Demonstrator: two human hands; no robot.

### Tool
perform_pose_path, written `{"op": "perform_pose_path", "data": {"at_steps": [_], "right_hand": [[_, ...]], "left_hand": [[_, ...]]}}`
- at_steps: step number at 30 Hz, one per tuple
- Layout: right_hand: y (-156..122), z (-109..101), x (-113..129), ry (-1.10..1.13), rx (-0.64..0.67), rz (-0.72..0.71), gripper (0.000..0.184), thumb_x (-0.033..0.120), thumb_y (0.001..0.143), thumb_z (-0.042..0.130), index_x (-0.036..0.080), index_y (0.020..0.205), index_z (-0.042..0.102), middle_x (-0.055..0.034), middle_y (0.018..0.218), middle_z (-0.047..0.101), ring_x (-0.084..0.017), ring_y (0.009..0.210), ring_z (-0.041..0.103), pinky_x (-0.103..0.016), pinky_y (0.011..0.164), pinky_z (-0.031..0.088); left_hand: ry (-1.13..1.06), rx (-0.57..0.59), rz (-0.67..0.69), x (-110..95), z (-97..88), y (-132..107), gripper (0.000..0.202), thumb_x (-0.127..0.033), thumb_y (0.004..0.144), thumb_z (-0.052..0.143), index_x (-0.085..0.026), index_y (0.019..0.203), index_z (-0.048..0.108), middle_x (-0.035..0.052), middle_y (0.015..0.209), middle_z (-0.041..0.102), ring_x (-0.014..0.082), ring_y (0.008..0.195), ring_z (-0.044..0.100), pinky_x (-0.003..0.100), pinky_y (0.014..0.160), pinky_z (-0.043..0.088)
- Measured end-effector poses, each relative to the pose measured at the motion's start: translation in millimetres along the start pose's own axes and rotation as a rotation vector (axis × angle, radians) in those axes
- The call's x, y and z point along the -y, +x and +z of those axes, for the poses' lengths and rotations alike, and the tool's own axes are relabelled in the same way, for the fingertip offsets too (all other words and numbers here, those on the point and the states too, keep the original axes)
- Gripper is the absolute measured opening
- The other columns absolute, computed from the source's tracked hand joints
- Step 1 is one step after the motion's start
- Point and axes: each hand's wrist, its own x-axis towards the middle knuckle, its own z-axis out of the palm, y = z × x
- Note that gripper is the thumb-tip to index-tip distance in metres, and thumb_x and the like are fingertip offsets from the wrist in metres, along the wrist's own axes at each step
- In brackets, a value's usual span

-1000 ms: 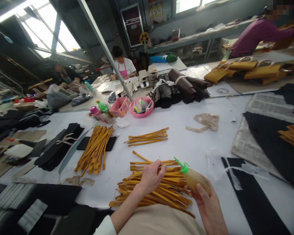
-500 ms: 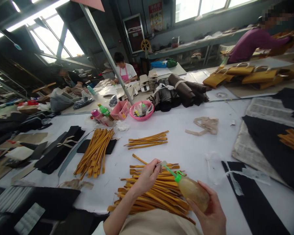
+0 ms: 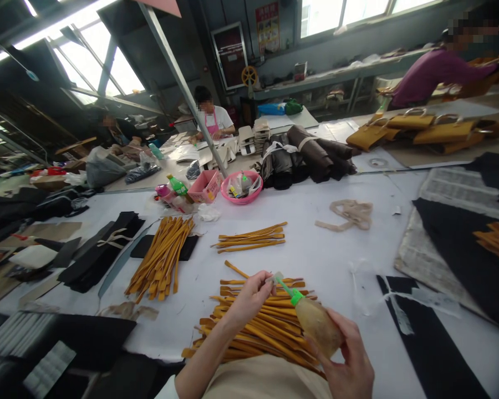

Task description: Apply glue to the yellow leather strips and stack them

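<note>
Glue bottle [image 3: 317, 328] aslant in right hand [image 3: 351, 366]

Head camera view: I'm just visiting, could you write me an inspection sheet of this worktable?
Surface: white table, mostly covered.
Job's things: squeeze bottle with a green nozzle; pile of yellow strips under the hands.
Clutter: strip bundles, black pieces, pink bowl, beige tangle.
Grippers: right hand grips the bottle; left hand pinches its nozzle tip.
Cables: nothing seen.
Surroundings: co-workers at further tables; windows above.
</note>
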Motion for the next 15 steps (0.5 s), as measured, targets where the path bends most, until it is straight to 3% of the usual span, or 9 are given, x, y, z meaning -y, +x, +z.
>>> {"op": "perform_pose_path", "data": {"at_steps": [9,12,15], "right_hand": [[0.1,3.7,0.6,-0.045,0.007,-0.084,0.051,0.028,0.082,0.076,0.027,0.129,0.056,-0.0089,0.118,0.062,-0.027,0.108,0.060,-0.041,0.090,0.053],[-0.4,5.3,1.4,-0.049,0.039,-0.042,0.047,0.030,0.082,0.075,0.027,0.126,0.058,-0.0085,0.117,0.063,-0.027,0.106,0.061,-0.041,0.091,0.053],[0.5,6.1,0.0,-0.078,-0.016,0.000,0.050,0.032,0.081,0.076,0.027,0.127,0.058,-0.0086,0.117,0.063,-0.027,0.105,0.061,-0.041,0.090,0.053]], "left_hand": [[-0.033,-0.027,-0.004,5.6,1.2,1.1,0.032,-0.046,0.092,0.053,-0.015,0.083,0.058,0.0002,0.071,0.057,0.0087,0.054,0.037,0.022,0.051,0.030],[-0.037,-0.028,-0.005,6.0,1.8,1.4,0.032,-0.045,0.092,0.053,-0.015,0.082,0.058,-0.0001,0.070,0.056,0.0088,0.054,0.037,0.022,0.051,0.030],[-0.031,-0.036,-0.016,5.9,2.6,1.5,0.031,-0.044,0.091,0.054,-0.015,0.081,0.057,-0.0004,0.070,0.055,0.0086,0.054,0.036,0.022,0.050,0.029]]}}
